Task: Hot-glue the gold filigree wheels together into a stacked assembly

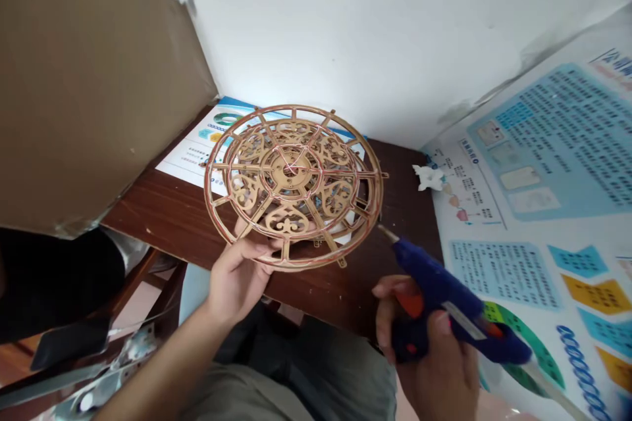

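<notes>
head view, left hand closed on the rim of a round fretwork wooden frame at center, right hand closed around a blue hot glue gun at 5 o'clock, nozzle just beside the frame, dark wooden table beneath

A dark wooden tabletop runs into a corner, against a white wall with scuffed, peeling patches. A large cardboard sheet stands upright along its left side. A printed leaflet lies on the tabletop by the cardboard, and a small white scrap sits near the right edge. On the right, a poster with blue, yellow and teal panels covers the wall and hangs below the tabletop. Below left are a black cloth, a wooden chair frame, a black flat object and crumpled clear plastic.
</notes>
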A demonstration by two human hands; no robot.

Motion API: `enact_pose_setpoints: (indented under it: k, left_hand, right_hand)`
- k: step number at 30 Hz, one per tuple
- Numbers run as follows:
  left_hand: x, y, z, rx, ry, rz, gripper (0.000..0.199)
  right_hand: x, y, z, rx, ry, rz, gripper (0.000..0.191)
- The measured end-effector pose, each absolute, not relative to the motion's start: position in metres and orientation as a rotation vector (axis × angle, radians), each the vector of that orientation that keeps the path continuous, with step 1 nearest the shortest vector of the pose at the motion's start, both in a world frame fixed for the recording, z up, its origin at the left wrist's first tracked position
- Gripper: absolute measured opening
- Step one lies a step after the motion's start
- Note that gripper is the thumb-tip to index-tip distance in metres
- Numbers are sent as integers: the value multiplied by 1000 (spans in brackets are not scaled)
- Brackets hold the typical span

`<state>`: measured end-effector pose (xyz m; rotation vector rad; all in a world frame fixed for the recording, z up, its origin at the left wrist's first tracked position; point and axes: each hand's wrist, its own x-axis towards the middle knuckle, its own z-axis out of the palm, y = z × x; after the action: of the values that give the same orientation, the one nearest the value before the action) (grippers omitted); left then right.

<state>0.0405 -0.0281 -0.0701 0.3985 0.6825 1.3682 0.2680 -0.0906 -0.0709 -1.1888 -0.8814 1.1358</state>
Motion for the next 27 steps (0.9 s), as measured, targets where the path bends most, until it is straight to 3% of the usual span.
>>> enact_pose_setpoints:
  k: [2,14,27]
  left_hand:
    - [40,-29,-69,427,645,1334,7]
    - [50,-23,-58,362,790,1515,54]
    - [45,-25,-56,329,724,1441,63]
  right_hand:
    - [273,-85,-72,-1140,-800,1110,33]
    - [267,-82,-65,-1132,-725,952,40]
    - [289,-104,-98,-1264,-721,994,49]
